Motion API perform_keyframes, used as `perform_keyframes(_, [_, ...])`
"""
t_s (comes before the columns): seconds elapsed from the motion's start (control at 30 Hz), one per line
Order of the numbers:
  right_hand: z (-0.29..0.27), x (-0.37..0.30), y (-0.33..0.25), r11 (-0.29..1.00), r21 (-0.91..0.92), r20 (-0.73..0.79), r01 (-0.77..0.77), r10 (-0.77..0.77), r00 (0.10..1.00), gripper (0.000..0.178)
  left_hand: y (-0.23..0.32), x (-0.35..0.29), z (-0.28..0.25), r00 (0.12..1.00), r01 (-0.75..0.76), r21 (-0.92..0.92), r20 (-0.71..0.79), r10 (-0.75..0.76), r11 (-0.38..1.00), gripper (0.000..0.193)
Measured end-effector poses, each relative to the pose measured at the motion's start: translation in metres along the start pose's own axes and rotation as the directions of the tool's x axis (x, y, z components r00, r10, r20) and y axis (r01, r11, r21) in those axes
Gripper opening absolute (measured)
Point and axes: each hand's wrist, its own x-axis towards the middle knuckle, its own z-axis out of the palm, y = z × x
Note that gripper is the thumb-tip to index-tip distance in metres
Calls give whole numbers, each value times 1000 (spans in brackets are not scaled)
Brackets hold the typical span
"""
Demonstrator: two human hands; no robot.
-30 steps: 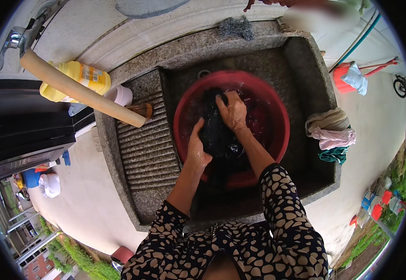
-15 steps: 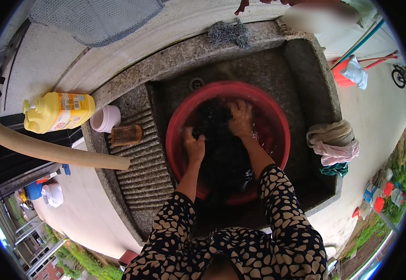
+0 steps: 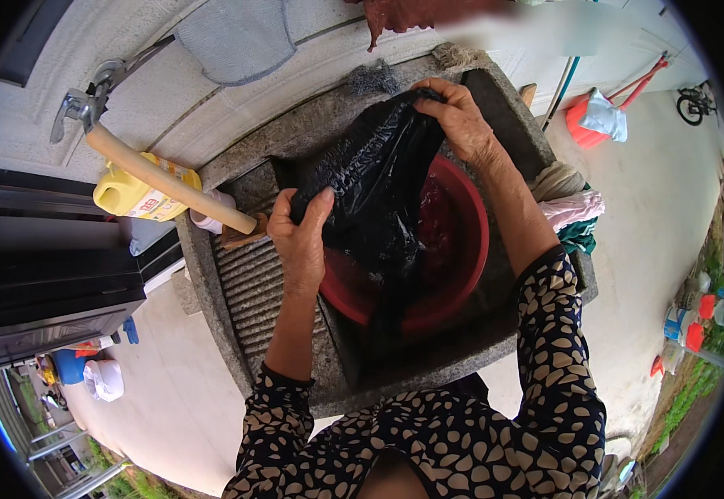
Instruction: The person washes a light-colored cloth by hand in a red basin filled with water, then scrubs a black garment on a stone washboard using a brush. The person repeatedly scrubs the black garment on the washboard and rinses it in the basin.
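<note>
A wet black garment (image 3: 374, 183) hangs stretched between my two hands, above a red basin (image 3: 472, 258) that stands in a stone sink. My left hand (image 3: 300, 237) pinches its left edge, thumb on top. At the upper right edge, my right hand (image 3: 459, 121) grips the cloth with curled fingers. The lower part of the garment drops into the basin, where some water shows on the right side. Exactly what kind of garment it is, I cannot make out.
Left of the basin is a ribbed stone washboard (image 3: 266, 270). Beside it stand a yellow jug (image 3: 142, 193) and a hose (image 3: 167, 179) on a tap (image 3: 88, 104). Folded cloths (image 3: 574, 204) lie on the right rim, and a scouring pad (image 3: 373, 79) on the back rim.
Both hands have risen out of the basin, lifting the black garment and spreading it between them. The left moved up and left, the right up and right. The view has shifted too.
</note>
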Motion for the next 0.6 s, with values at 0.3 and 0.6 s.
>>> perform_keyframes(0.3, [7,-25,-156,832,-340,270,438,-360,893,64,143,26,13,904,-425,-71,-73,420,902,21])
perform_keyframes(0.6, [-11,-77,54,508,-827,254,241,-46,966,41,-47,-12,-38,843,-529,638,469,262,559,27])
